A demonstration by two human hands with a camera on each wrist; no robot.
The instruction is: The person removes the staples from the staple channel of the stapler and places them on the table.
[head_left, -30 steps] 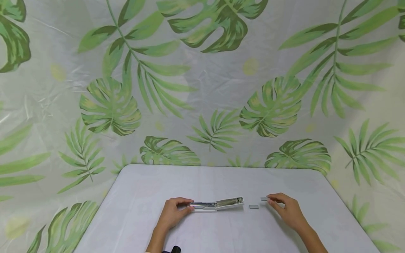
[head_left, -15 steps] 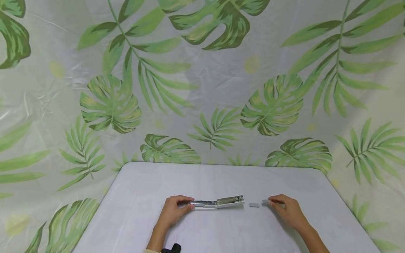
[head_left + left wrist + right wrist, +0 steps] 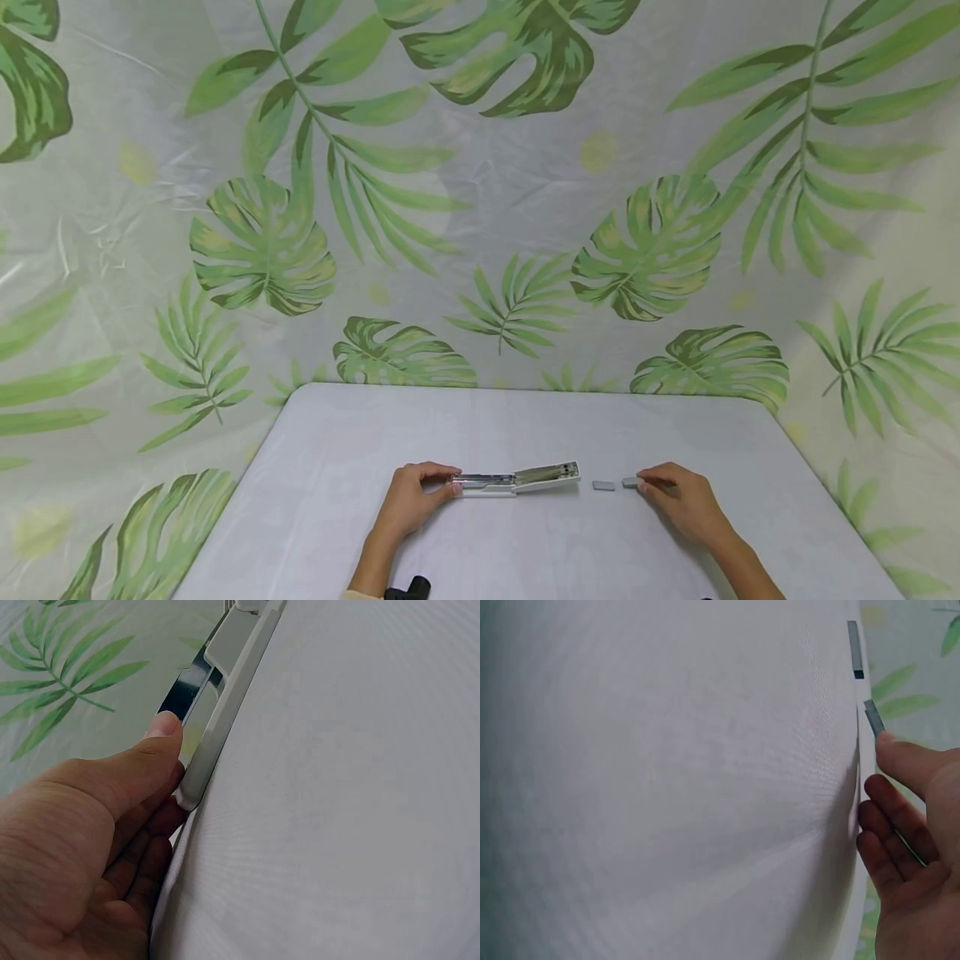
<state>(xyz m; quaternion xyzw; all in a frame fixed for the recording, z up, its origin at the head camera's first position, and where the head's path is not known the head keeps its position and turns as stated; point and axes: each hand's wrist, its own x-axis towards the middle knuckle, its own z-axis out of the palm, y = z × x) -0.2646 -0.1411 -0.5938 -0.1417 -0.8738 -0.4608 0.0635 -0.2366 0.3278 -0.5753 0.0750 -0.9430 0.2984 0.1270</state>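
Note:
A white stapler (image 3: 491,494) lies on the table with its top swung back to the right, baring the metal magazine. My left hand (image 3: 408,500) grips its left end between thumb and fingers; in the left wrist view the thumb presses near the dark metal part of the stapler (image 3: 238,682). My right hand (image 3: 686,504) pinches a small grey strip of staples (image 3: 630,482) by its right end, close to the tabletop. Left of it lies a second grey staple strip (image 3: 603,486), between the stapler's raised top and my right hand. The right wrist view shows the pinched strip tilted (image 3: 874,718).
A white-covered table (image 3: 480,425) carries everything. Behind it hangs a leaf-patterned sheet (image 3: 525,208). A black object (image 3: 408,588) shows beside my left forearm at the bottom edge.
My right hand has brought the pinched staple strip slightly down toward the table, level with the strip lying there, and its angle has shifted. The left hand and stapler stay put.

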